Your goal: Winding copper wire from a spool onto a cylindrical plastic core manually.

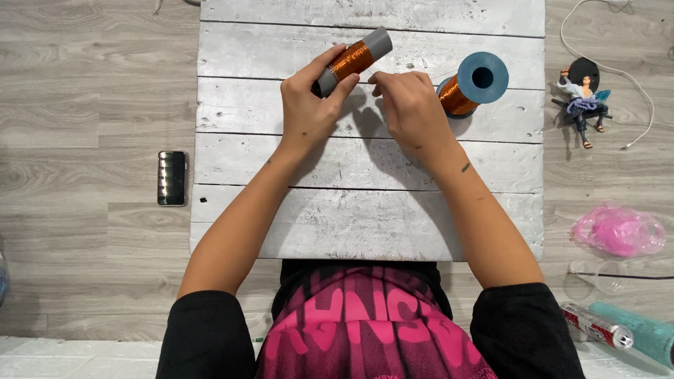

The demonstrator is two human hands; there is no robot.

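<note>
While the left hand (309,105) grips a grey tube (353,61) wound with copper wire above the white counter (365,203), the right hand (411,105) pinches closed on the fine strand, seemingly taut from 1 blue spool (472,85) beside it.

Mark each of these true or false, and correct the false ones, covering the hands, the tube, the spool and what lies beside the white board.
1. The left hand holds a grey tube wound with copper wire. True.
2. The blue wire spool lies on the white plank board. True.
3. The right hand grips the spool. False: it is beside the spool, fingertips pinched near the tube.
4. The phone lies on the board. False: it lies on the grey floor, left of the board.
5. A small figurine stands right of the board. True.
</note>
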